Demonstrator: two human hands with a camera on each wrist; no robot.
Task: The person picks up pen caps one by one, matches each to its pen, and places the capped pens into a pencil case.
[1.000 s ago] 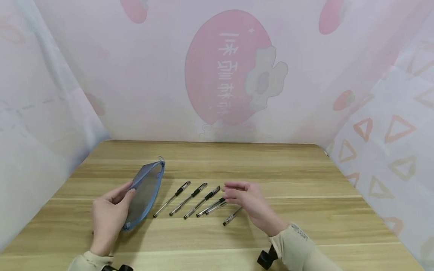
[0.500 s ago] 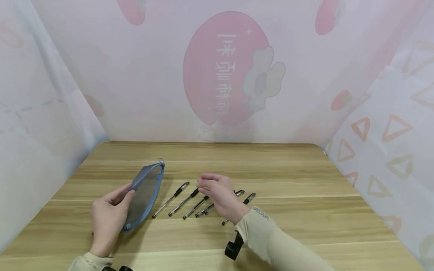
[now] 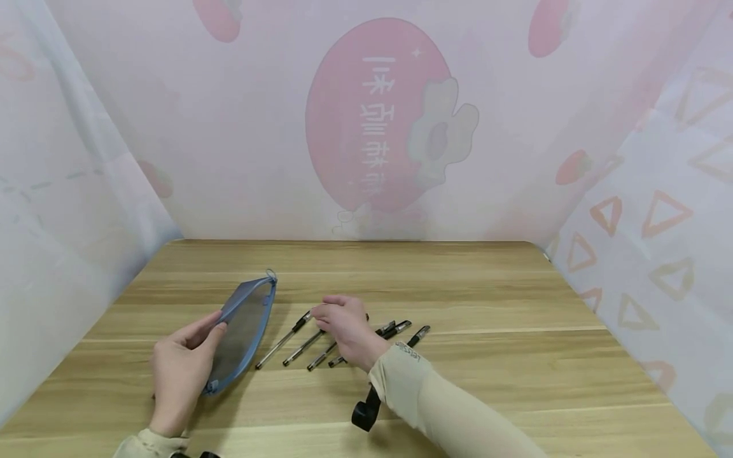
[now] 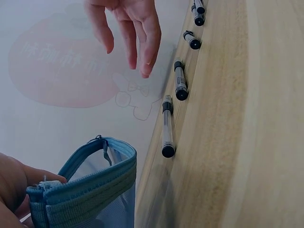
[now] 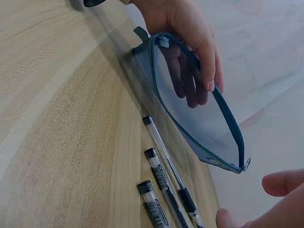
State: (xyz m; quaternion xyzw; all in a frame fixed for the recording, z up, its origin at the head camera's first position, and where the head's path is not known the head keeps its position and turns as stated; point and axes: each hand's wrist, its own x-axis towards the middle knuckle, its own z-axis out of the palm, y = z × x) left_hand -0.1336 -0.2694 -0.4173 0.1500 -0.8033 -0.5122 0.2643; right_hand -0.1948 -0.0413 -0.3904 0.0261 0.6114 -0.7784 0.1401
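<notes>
My left hand pinches the rim of a blue zippered mesh pouch between thumb and fingers, with its mouth spread wide. In the right wrist view, the left fingers show through the mesh. Several clear gel pens with black caps lie slanted in a row to the right of the pouch; the leftmost pen is closest to it. Over the row hovers my right hand, its fingertips near that leftmost pen's cap. From the left wrist, the right fingers hang loose with nothing in them. The hand and wrist partly hide the middle pens.
A wooden table carries everything. Behind it and on both sides hang pale printed cloths. A black camera mount juts below my right wrist, and the rightmost pen lies beyond the right forearm.
My right hand has moved left across the row, from above the right-hand pens to the caps of the left ones. The left hand and pouch have stayed nearly still.
</notes>
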